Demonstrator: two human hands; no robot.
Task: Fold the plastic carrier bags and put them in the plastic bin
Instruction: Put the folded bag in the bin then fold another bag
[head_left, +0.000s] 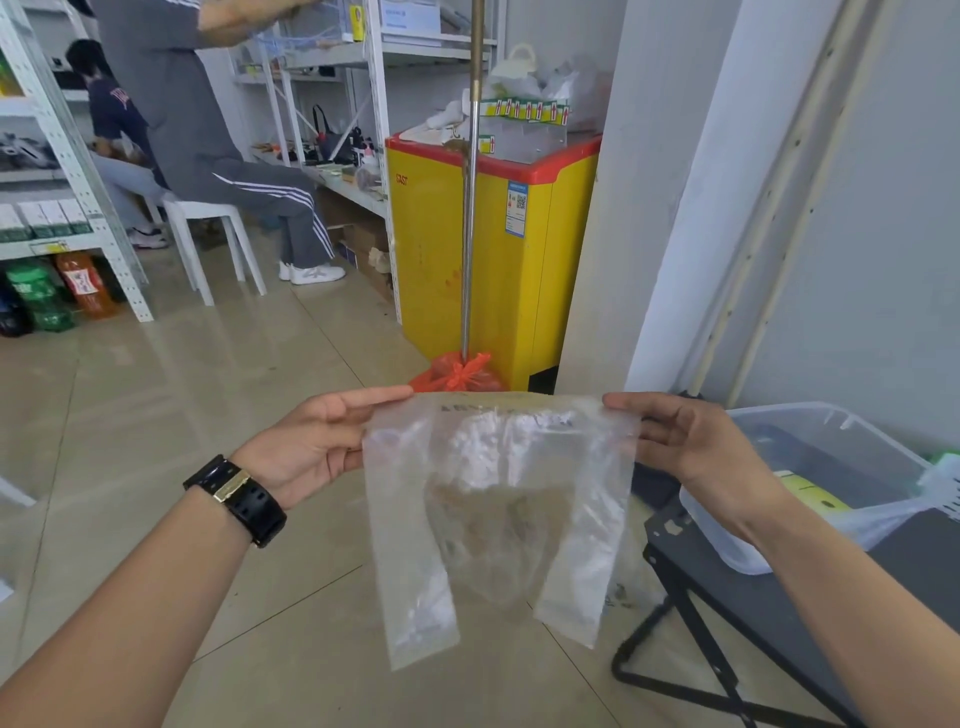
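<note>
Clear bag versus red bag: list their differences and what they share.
The clear bag hangs spread between the left hand and right hand; the red bag sits knotted on the floor. The clear bag is see-through and flat; the red bag is bulging. Both are plastic.

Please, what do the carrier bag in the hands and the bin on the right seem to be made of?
Carrier bag: thin clear plastic film, glossy and crinkled; the floor tiles show through it.
Bin: stiffer translucent plastic, probably moulded; its walls look milky and smooth, and the contents show dimly through them.
</note>
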